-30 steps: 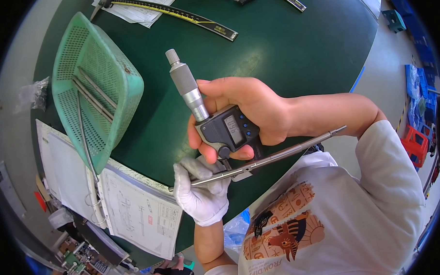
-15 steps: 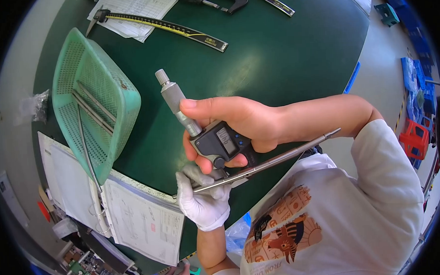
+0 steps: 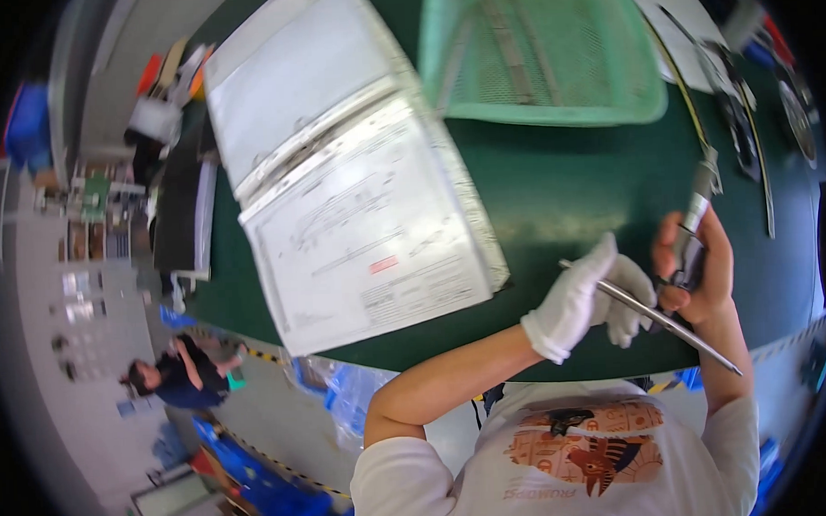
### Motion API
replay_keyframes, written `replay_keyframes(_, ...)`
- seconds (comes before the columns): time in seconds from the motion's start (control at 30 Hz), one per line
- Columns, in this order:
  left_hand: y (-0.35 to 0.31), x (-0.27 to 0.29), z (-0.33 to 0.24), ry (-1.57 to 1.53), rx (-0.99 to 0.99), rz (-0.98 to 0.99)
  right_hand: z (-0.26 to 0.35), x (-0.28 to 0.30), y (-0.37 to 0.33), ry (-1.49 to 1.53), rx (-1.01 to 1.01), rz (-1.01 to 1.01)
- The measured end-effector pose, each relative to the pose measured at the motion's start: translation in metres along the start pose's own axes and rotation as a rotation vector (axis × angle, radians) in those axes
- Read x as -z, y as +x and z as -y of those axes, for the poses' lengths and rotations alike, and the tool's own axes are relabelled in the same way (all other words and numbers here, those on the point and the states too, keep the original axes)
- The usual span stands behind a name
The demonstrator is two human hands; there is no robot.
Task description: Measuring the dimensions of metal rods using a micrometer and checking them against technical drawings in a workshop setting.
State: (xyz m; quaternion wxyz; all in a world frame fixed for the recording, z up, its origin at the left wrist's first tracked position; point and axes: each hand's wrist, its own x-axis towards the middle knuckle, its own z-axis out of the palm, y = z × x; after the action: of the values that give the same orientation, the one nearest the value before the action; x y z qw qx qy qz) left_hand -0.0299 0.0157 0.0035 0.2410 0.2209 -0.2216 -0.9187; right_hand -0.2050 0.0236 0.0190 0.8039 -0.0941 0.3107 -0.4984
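My left hand, in a white glove, is closed around a slim metal rod. The rod slants down to the right, its pointed end passing in front of my right forearm. My bare right hand grips a digital micrometer, its thimble pointing up and away from me. The micrometer's display is turned out of sight, and its measuring jaws are mostly hidden behind my fingers and the rod. Whether the micrometer touches the rod, I cannot tell. Left of my gloved hand, an open ring binder shows a technical drawing sheet.
A green perforated basket with several metal rods stands at the far side of the green table. Long calipers and other measuring tools lie at the far right. A dark folder is at left; a person sits beyond.
My view has swung left, bringing the binder to the middle and both hands to the right. The micrometer's display has turned away from view. Both hands keep hold of their things.
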Motion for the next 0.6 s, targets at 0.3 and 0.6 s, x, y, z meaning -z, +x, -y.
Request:
replay_keyframes(0.3, -0.024, 0.019, -0.027, -0.155, -0.166, 0.111, 0.026, 0.049, 0.018, 0.001, 0.203, 0.131)
replay_keyframes(0.6, -0.021, 0.028, -0.018, -0.146, 0.014, 0.045, 0.046, 0.037, 0.057, 0.209, 0.226, 0.312)
